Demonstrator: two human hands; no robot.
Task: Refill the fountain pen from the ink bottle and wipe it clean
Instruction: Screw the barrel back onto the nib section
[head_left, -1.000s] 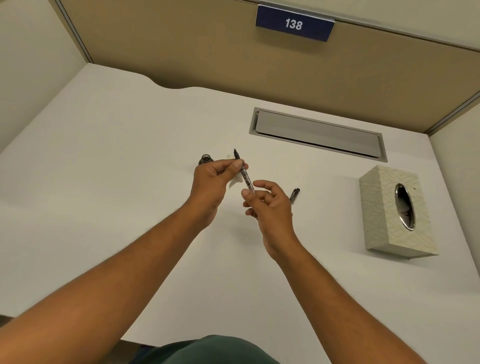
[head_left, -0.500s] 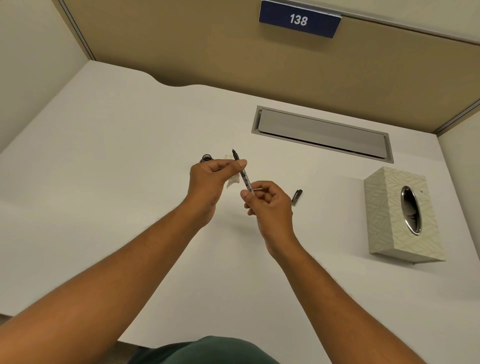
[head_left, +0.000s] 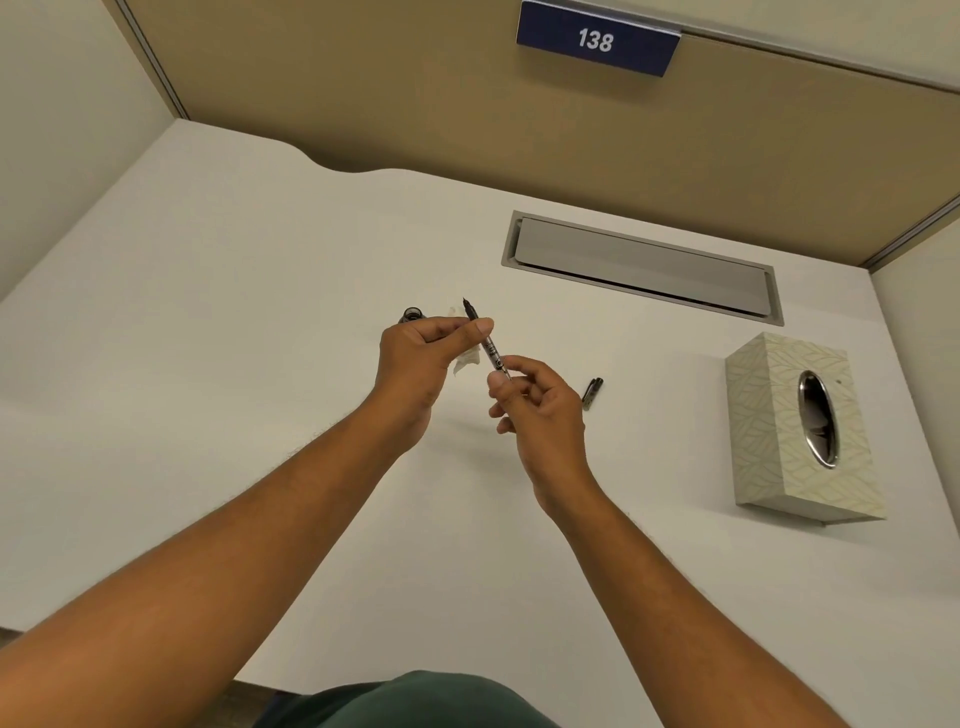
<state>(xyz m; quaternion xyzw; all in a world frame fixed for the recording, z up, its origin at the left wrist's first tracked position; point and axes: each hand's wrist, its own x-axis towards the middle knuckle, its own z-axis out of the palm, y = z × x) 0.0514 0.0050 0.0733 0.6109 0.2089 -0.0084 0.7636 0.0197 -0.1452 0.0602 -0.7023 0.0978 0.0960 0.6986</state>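
The left hand (head_left: 415, 358) is pinching a white tissue (head_left: 466, 362) around the barrel of the fountain pen (head_left: 487, 344), thumb and forefinger closed on paper and pen together. The right hand (head_left: 540, 410) is gripping the pen's near end between thumb and fingertips. The pen is being held in the air above the desk (head_left: 208, 364), tilted, with its dark nib pointing up and toward the far side, clear of the tissue.

The step in hand appears to be the wipe. To do it well, the left grip is best kept light while the right hand is turning the pen and drawing it through the tissue, so that a clean fold is meeting the nib last. The nib is best kept raised, away from the skin and the white desk.

The ink bottle (head_left: 413, 315) is standing uncapped just beyond the left hand. A small dark part, probably the cap (head_left: 592, 393), is lying to the right of the right hand. The tissue box (head_left: 800, 431) is sitting well to the right.
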